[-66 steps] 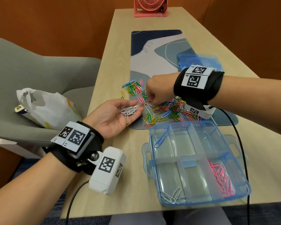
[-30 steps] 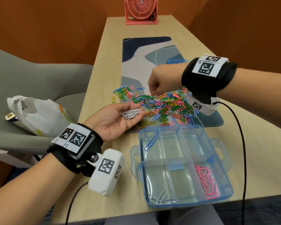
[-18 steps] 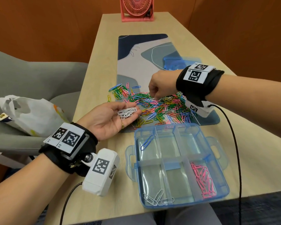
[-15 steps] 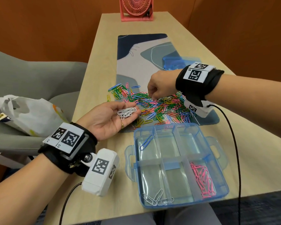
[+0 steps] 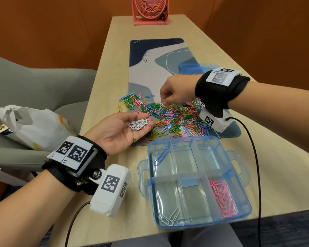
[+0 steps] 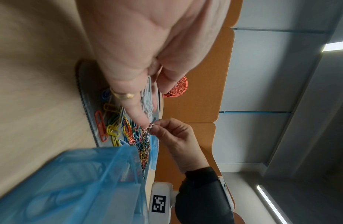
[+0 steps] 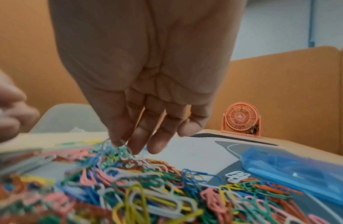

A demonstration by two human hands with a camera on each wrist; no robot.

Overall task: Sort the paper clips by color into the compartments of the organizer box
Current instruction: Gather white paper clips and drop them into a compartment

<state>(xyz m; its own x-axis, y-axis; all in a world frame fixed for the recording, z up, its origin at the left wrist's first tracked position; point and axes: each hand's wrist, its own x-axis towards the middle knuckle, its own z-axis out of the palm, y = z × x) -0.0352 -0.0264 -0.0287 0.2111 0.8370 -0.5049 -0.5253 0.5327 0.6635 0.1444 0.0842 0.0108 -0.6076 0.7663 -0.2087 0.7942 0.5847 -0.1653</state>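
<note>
My left hand (image 5: 147,120) lies palm up beside the pile, fingers relaxed, with a small bunch of white clips (image 5: 139,124) resting on them. In the left wrist view the same white clips (image 6: 147,97) lie along the fingers. My right hand (image 5: 165,102) hovers over the far side of the mixed-colour clip pile (image 5: 177,118) and pinches one white clip (image 5: 161,107) just above it. The blue organizer box (image 5: 151,175) sits near the table's front edge. It holds pink clips (image 5: 222,198) near right, white clips (image 5: 171,217) near left and a blue clip (image 5: 161,156) far left.
The pile lies on a blue-grey desk mat (image 5: 157,68). The box's blue lid (image 5: 193,68) is behind my right wrist. A pink fan (image 5: 150,10) stands at the far end. A grey chair with a white bag (image 5: 34,125) is at the left. A black cable (image 5: 255,157) runs past the box.
My right hand dipped into the far side of the pile and now has a white clip pinched just above it. My left hand stayed palm up with its white clips.
</note>
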